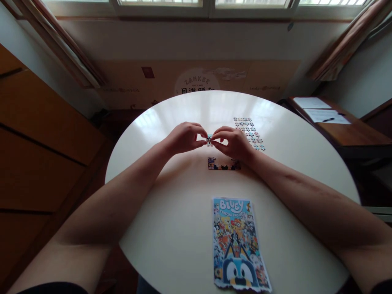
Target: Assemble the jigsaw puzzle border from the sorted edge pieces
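Note:
Both hands meet over the middle of the white round table (171,192), pinching small jigsaw puzzle pieces (209,140) between thumb and fingertips. My left hand (186,138) grips them from the left, and my right hand (231,141) from the right. How many pieces are in the fingers I cannot tell. Just nearer to me lies a joined strip of puzzle (223,167) with a dark lower edge; my right wrist is beside its right end. Loose puzzle pieces (249,130) lie in rows behind and right of my right hand, which partly hides them.
A torn-edged picture sheet (235,245) marked "BLUEY" lies near the table's front. At the right stands a brown wooden desk (364,132) with white papers (326,116) and a pen (328,120). An orange-brown cabinet (36,143) is at the left; windows and curtains are beyond.

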Tool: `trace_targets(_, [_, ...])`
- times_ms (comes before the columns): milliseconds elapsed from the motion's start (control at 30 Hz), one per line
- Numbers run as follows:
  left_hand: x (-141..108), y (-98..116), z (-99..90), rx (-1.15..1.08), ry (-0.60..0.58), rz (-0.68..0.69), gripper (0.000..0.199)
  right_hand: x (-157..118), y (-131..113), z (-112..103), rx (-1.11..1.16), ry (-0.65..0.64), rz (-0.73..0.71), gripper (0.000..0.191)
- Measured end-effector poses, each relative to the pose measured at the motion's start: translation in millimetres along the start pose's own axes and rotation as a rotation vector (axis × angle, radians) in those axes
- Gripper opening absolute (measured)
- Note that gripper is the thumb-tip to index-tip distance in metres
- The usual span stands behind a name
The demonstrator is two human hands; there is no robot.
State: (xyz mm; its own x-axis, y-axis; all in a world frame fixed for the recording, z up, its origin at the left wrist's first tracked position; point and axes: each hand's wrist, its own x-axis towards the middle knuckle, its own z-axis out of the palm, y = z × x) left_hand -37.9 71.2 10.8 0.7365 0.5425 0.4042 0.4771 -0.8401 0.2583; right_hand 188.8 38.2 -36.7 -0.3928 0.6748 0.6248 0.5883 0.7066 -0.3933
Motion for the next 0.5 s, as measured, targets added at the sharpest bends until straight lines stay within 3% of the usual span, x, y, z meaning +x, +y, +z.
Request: trace_targets(500, [-3,-11,-0.8,0.007,-0.085,-0.008,0.014,0,0,-2,-0.026,-0.110,-0.055,0.014])
